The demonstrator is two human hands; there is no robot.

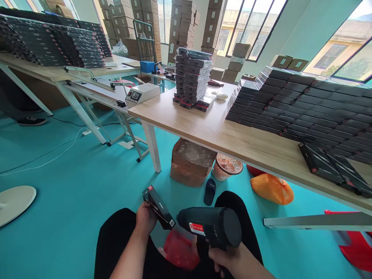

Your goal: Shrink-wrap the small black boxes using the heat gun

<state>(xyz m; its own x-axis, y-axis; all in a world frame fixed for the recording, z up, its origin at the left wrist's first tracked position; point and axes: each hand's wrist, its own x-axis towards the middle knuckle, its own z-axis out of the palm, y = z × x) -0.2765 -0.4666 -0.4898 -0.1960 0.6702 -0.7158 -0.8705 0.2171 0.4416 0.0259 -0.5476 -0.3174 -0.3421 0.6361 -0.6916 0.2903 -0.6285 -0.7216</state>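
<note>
In the head view, we take the heat gun (pixel 207 224) as our landmark. Our right hand (pixel 225 256) is wrapped round its handle; whether it is blowing, we cannot tell. Our left hand (pixel 146 217) pinches the slim box (pixel 159 208) by its side, just left of the heat gun, tilted, with its lower end nearest the nozzle. If the air is hot and aimed too long at that end, we judge it could scorch or warp, and stray heat could reach our left fingers. A loose pinch could let the box drop. The box looks black, long and narrow, with a red patch near its upper end, pale lettering and a square code at the lower end.
</note>
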